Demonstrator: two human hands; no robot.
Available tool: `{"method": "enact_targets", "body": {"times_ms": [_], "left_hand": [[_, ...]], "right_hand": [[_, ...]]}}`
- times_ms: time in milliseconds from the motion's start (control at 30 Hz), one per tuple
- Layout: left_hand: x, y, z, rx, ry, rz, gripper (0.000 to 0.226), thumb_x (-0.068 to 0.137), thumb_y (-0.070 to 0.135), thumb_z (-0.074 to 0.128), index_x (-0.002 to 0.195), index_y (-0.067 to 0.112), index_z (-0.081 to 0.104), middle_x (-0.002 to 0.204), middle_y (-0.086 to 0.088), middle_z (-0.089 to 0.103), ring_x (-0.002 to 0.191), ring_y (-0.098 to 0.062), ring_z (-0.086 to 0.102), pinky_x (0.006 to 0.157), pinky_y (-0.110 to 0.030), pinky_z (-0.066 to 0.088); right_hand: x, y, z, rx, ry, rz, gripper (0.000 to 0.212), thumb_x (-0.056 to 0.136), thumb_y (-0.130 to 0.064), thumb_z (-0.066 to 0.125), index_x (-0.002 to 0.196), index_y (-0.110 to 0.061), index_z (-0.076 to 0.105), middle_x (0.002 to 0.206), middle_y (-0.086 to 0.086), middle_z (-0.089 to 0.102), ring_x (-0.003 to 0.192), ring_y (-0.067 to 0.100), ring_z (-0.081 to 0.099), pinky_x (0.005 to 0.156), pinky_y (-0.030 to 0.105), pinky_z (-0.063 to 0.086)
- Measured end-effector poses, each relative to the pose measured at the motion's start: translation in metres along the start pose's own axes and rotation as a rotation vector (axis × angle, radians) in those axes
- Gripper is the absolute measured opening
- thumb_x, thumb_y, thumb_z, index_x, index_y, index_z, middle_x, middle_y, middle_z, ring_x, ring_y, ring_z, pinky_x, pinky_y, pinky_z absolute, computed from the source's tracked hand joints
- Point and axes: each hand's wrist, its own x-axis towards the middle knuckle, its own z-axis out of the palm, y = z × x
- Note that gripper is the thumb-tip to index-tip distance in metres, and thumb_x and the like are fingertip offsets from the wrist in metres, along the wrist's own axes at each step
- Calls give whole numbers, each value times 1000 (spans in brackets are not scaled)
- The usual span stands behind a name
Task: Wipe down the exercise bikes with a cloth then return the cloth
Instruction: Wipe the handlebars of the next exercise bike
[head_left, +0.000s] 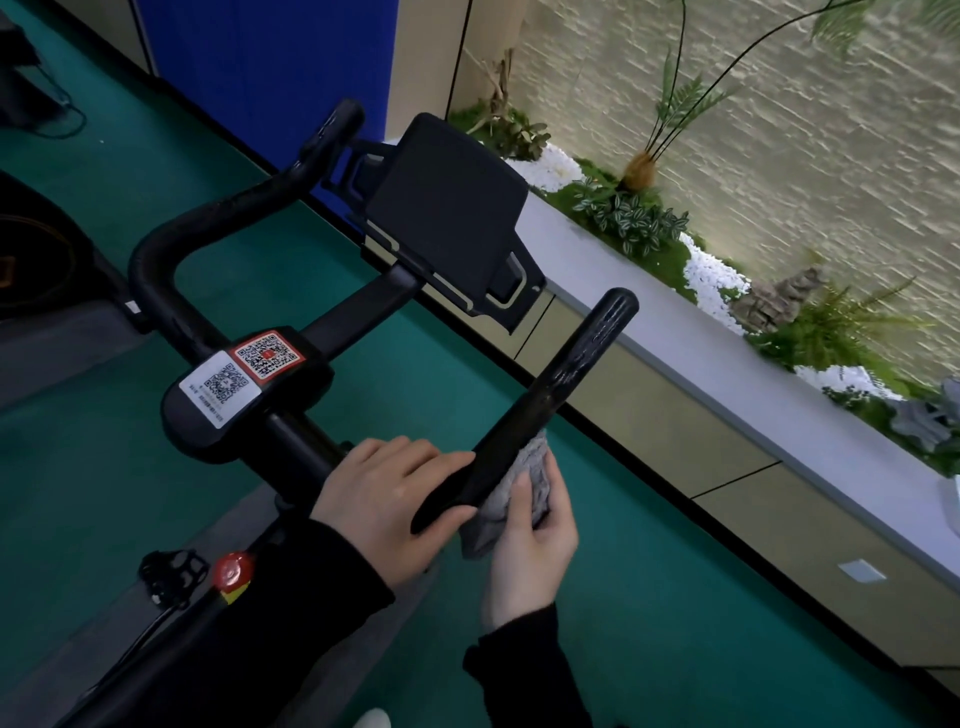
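- Our left hand (384, 504) is closest to us, coming out of a black sleeve (311, 597). It grips the near end of the handlebar's right prong, fingers over the top and thumb beneath.
- Our right hand (530, 545) sits just beside it on the far side of that prong, with thumb and curled fingers clamped on the cloth.
- We see green floor (649, 597) across most of the view, with a grey mat (228, 519) under the bike.
- We see a pale stone wall (779, 130) filling the upper right.
- A white-topped planter ledge (675, 358) runs diagonally below that wall, carrying ferns (680, 98), leafy plants (628, 221) and white pebbles (711, 275).
- A blue panel (285, 62) stands at the top, left of centre.
- The black exercise bike (358, 312) rises from the lower left toward the middle.
- Its handlebar (571, 374) has two prongs: the left one curves away toward the blue panel, and the right one points up toward the ledge.
- A dark device holder (447, 208) stands at the front of the stem, between the prongs.
- The cloth (532, 462) is grey and crumpled. We hold it pressed against the right side of the right prong, near its base.
- Two QR stickers lie side by side on the bar clamp, a white sticker (221, 387) and a red sticker (267, 355).
- A red knob (234, 569) sits on the frame below our left wrist, with a black pedal (171, 569) just to its left.
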Motion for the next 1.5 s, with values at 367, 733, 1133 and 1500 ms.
{"method": "enact_targets", "body": {"times_ms": [367,733,1133,1500], "left_hand": [[-1,4,-2,-26,-9,-58,43,81,51,50,108,23,69,84,7,66,74,-18,64,70,-26,35],[0,-2,2,-12,13,-17,41,82,48,51,109,22,68,85,8,65,72,-17,62,69,-27,34],[6,0,-4,-39,-54,-34,44,81,51,48,104,20,69,80,7,64,71,-19,62,67,-29,42],[38,3,-5,-43,-128,-56,50,78,56,41,89,17,70,74,3,63,71,-23,61,62,-36,52]], "right_hand": [[18,-5,-5,456,-446,450,31,95,-3,40,122,3,54,127,17,60,110,25,61,93,33,52],[17,-1,-18,317,-550,545,34,82,1,53,115,5,54,112,27,61,96,31,63,90,40,51],[23,-2,-11,308,-502,573,33,76,3,57,109,5,61,102,23,67,90,28,67,77,33,57],[32,-10,-5,-178,44,-119,28,88,7,58,95,-19,65,97,16,67,87,29,61,83,44,48]]}}
